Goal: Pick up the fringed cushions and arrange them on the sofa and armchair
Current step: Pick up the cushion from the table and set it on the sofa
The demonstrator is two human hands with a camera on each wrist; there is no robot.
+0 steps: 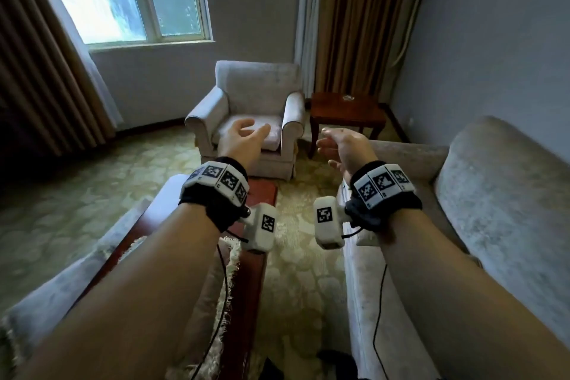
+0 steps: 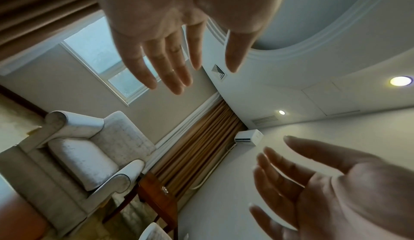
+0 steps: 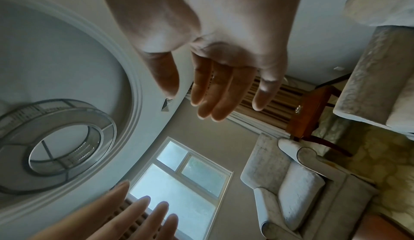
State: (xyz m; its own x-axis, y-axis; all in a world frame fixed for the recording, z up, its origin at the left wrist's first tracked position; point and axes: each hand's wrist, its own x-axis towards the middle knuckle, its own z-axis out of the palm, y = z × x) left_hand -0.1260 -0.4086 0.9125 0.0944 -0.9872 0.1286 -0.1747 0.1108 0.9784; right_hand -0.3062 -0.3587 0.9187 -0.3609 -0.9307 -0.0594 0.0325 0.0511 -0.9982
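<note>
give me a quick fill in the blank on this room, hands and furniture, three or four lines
1. Both the left hand and right hand hold ____.
2. The armchair stands below the ____.
3. The fringed cushion lies on the coffee table, under the ____ forearm.
4. The sofa is on the person's ____ side.

Missing words: nothing; window; left; right

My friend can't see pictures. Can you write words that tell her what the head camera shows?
Two bare, empty hands, left hand and right hand, reach forward with fingers open toward a pale armchair under a window. A pale sofa runs along the right, and a fringed cushion lies under the left forearm.
</note>
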